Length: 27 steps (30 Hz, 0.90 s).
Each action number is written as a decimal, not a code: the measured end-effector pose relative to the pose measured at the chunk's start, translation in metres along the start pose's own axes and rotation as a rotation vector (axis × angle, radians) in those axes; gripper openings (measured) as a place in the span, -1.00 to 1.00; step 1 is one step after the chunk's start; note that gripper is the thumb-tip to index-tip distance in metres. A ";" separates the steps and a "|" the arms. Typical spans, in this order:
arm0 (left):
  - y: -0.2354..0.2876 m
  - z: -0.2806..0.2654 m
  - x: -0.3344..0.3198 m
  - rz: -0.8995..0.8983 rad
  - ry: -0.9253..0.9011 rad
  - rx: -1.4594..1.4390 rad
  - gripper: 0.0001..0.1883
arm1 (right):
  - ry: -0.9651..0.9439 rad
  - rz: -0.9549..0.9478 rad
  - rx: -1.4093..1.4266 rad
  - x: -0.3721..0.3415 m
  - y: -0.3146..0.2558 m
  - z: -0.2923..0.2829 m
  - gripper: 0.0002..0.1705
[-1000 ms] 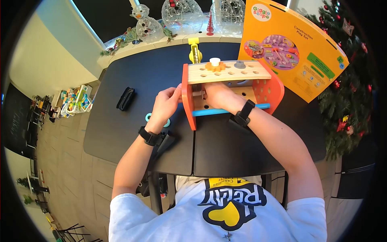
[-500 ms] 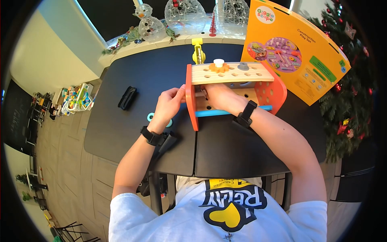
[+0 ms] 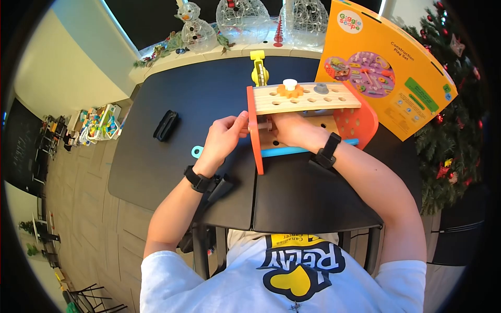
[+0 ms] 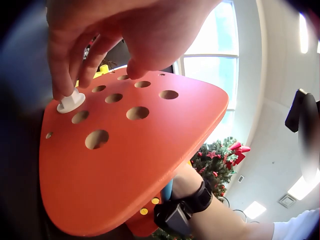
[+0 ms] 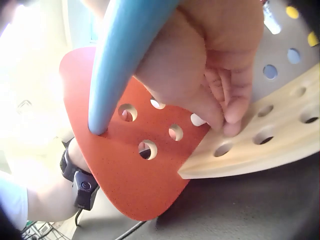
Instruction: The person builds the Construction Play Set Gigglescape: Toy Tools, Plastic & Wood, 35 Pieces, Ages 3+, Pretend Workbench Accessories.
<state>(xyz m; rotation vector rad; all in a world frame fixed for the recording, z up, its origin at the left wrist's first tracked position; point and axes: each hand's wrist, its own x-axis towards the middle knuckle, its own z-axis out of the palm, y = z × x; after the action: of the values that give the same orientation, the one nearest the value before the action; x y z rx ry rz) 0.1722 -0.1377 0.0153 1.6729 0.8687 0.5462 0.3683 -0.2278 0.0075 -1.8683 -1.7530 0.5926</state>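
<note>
A toy workbench (image 3: 308,99) with red side panels, a wooden top and a blue bar stands on the black table. Outside its left panel (image 4: 150,145), my left hand (image 3: 224,138) has fingertips gripping the head of a white bolt (image 4: 71,101) set in a hole; the thumb tip is against the panel. My right hand (image 3: 297,130) reaches under the wooden top to the panel's inner face, where the bolt's shaft (image 3: 265,125) sticks through. Its thumb and fingertips (image 5: 234,111) come together beside that shaft; I cannot tell whether something is between them.
An orange gear with a white bolt (image 3: 290,87) and a grey nut (image 3: 321,88) sit on the wooden top. Behind is a yellow toy clamp (image 3: 259,68); a tall yellow box (image 3: 386,68) stands at right. A black case (image 3: 166,125) and a turquoise piece (image 3: 197,151) lie at left.
The workbench and both hands have shifted slightly right and down in the head view. The bolt's shaft, partly hidden half a second ago, shows again between panel and right hand.
</note>
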 end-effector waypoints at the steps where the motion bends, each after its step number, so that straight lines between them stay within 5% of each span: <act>1: -0.002 0.001 0.001 -0.001 -0.003 -0.006 -0.41 | -0.001 0.000 -0.011 -0.003 -0.004 -0.003 -0.71; 5: -0.005 0.002 0.002 -0.025 -0.008 0.073 -0.39 | -0.010 0.011 0.182 -0.012 -0.013 -0.011 -0.72; 27: 0.001 0.003 -0.004 0.009 -0.014 -0.002 -0.38 | -0.049 0.040 0.067 -0.011 -0.015 -0.013 -0.79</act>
<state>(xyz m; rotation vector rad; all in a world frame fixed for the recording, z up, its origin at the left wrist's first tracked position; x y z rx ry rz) 0.1723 -0.1428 0.0154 1.6777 0.8507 0.5411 0.3640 -0.2387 0.0262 -1.8615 -1.7088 0.7091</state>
